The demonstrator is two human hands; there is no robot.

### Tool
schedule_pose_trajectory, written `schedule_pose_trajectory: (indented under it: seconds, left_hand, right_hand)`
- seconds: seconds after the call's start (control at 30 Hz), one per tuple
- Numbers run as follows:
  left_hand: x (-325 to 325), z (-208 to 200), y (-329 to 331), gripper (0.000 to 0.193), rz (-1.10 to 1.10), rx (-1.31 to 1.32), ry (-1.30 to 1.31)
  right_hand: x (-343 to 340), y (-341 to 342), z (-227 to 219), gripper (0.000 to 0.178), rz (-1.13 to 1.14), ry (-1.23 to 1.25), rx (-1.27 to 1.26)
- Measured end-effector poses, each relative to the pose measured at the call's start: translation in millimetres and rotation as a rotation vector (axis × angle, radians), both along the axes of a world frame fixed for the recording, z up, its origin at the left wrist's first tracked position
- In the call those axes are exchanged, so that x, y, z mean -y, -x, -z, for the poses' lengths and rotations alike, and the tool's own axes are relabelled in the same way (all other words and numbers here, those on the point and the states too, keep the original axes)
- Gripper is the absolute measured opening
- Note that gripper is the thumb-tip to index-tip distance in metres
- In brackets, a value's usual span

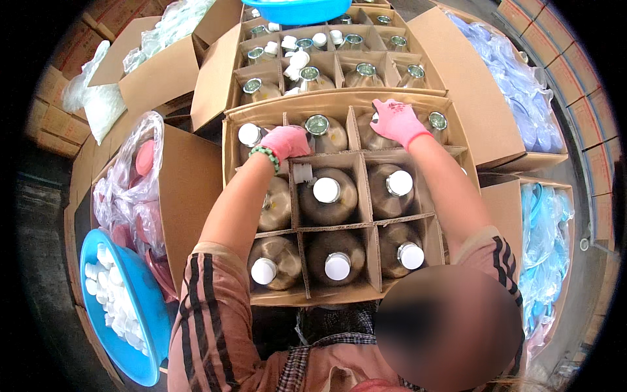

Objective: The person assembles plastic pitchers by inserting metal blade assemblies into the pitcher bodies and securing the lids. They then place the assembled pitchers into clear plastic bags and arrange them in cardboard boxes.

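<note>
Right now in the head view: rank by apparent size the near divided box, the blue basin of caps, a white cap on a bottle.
1. Near divided box: largest.
2. Blue basin: smaller, though cut off at the picture's rim, so its full extent is unsure.
3. White cap: smallest by far.

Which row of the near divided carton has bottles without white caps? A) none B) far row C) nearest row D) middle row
B: in the near divided carton, the far-row bottle between the hands shows a bare metal-rimmed mouth, while the middle-row bottle and nearest-row bottle wear white caps.
</note>
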State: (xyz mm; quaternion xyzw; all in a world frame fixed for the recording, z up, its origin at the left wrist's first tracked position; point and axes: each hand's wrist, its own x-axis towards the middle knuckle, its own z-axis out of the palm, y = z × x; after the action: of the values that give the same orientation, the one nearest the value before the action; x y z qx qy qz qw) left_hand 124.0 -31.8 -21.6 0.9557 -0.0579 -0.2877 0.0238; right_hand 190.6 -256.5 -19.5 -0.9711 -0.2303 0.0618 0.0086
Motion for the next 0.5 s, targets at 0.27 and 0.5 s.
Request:
schedule_pose_trajectory:
  seconds: [0.27, 0.5]
  left_hand:
    - [-17, 8, 15, 0.045, -0.171, 0.330, 0.239]
    - [4, -15, 8, 0.035, -0.178, 0.859, 0.568]
  right_hand:
    - [-11, -22, 19, 0.044, 0.018, -0.051, -0.064]
    - [-26, 1, 29, 0.030, 0.330, -0.183, 0.132]
